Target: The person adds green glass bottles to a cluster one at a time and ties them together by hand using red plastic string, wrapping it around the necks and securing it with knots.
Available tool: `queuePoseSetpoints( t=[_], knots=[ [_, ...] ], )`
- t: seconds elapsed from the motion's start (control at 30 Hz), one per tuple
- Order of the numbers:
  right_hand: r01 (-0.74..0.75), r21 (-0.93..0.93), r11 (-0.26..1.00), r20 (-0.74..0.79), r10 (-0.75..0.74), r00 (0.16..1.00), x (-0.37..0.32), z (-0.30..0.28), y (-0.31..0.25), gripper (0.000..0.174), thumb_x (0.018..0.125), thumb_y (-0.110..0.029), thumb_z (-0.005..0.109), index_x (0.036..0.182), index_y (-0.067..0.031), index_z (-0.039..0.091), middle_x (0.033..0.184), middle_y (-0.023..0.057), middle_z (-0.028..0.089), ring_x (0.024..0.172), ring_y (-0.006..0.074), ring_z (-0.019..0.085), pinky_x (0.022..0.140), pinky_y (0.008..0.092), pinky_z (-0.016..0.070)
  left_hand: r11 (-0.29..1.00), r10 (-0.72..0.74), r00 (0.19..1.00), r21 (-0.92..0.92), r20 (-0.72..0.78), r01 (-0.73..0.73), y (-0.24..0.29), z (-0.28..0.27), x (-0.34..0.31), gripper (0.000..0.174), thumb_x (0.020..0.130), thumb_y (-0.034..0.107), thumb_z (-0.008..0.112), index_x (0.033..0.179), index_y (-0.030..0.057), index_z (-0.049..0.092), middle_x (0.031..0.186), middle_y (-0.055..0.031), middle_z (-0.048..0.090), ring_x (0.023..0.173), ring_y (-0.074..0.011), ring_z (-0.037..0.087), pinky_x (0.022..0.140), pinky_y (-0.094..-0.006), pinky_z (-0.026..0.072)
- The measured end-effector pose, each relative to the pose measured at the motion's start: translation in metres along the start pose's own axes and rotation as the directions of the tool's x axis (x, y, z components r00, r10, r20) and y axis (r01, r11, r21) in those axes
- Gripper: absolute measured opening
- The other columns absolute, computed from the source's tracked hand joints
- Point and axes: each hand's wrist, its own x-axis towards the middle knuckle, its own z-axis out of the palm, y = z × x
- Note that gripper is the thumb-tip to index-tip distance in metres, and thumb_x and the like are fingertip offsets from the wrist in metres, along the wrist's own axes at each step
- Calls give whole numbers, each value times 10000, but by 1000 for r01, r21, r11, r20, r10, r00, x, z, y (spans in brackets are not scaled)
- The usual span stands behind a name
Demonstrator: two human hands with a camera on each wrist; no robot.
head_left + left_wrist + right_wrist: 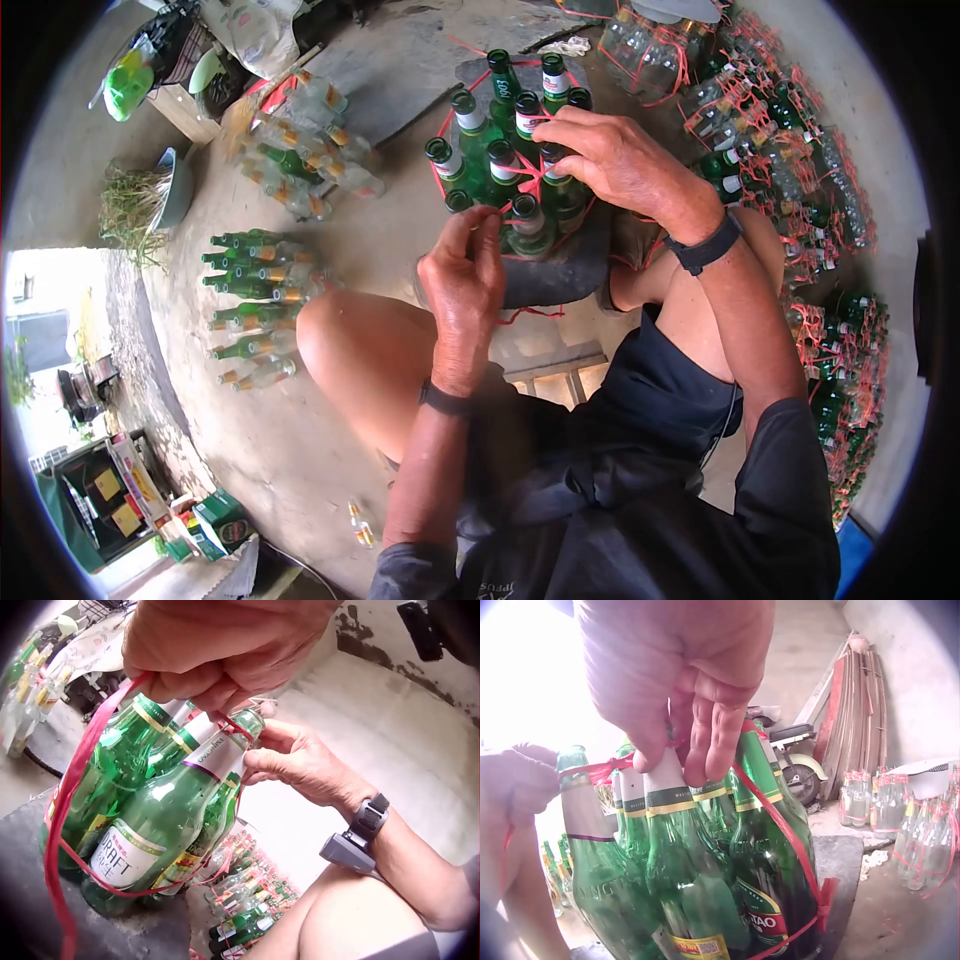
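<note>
A cluster of green glass bottles [474, 128] stands upright in front of the person, with red plastic ribbon [69, 780] round the bodies and across the necks. The left hand [462, 280] is at the near side of the cluster, thumb and fingers pinching the ribbon beside a bottle's mouth. From that hand a loose length hangs down in the left wrist view. Over the cluster's right side, the right hand [630, 165] reaches down. Its thumb and fingers grip the neck of a green bottle [694, 889] in the right wrist view, and ribbon passes by the fingertips.
A dark slab [550, 282] lies under the cluster. Rows of loose bottles [245, 285] lie or stand at left. Many ribbon-tied bottle bundles [735, 165] line the right wall. A basin [176, 190] with grass is at far left. The person's knees flank the slab.
</note>
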Motion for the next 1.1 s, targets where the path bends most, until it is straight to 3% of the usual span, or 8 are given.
queuePoseSetpoints(
  t=[0.07,0.17,0.6,0.7,0.77,0.93,1.0,1.1],
  knots=[
    [1,-12,1000,-3,-1,1000,-1,1,1,381,906,-38,770,1273,0,670,1199,187,702,1076,444,684,892,488,559,1000,1,1000,0,-17,-1,2,2,-5,129,1047,94,728,1137,14,774,761,32,628,716,-39,513,670,-232,459],
    [-8,-22,1000,-12,8,1000,-1,3,1,381,909,-45,769,1277,-17,674,1218,185,706,1099,452,681,893,499,562,1000,-3,999,10,-44,3,9,1,-11,115,1039,64,719,1139,18,755,740,39,595,701,-39,498,663,-227,450],
    [-46,-35,998,4,46,999,0,1,-3,427,913,-30,784,1327,-18,676,1214,168,714,1096,402,699,927,429,570,985,-152,988,-82,0,151,2,-4,-15,176,1046,118,732,1102,-49,725,775,6,646,747,-48,527,687,-248,475],
    [-41,-40,998,9,41,999,1,1,-1,413,916,-62,764,1318,-32,669,1221,174,706,1072,439,692,890,483,569,975,-138,990,-178,-1,135,-9,-1,-12,159,1041,109,703,1052,-49,696,656,-32,603,620,-75,497,591,-298,447],
    [-55,-56,997,29,57,998,2,-1,-2,409,919,-60,757,1318,-32,671,1224,171,706,1072,439,692,889,485,571,955,-191,980,-220,64,200,-15,-2,-10,188,1044,115,732,1086,-69,730,837,19,685,785,-46,558,685,-252,477],
    [-81,-146,986,24,85,996,6,0,-20,396,928,-45,737,1319,-38,677,1214,166,705,1063,434,697,866,483,578,919,-261,962,-284,79,272,-17,-1,-4,214,1031,129,755,1064,-82,746,835,29,682,771,-45,557,675,-242,475],
    [27,-168,985,-67,-38,997,10,0,-32,343,923,0,697,1264,-37,703,1167,159,702,1017,425,706,839,479,580,912,-285,956,-286,74,294,-17,2,-4,226,1024,136,764,1057,-87,755,827,26,681,762,-45,558,668,-239,473],
    [48,-62,997,33,-46,998,20,-2,-51,314,895,73,703,1201,6,728,1145,165,720,1028,383,724,870,424,582,923,-287,958,-267,7,279,-22,7,-5,256,1009,153,780,1054,-99,775,821,10,696,749,-49,566,652,-246,481]
  ],
)
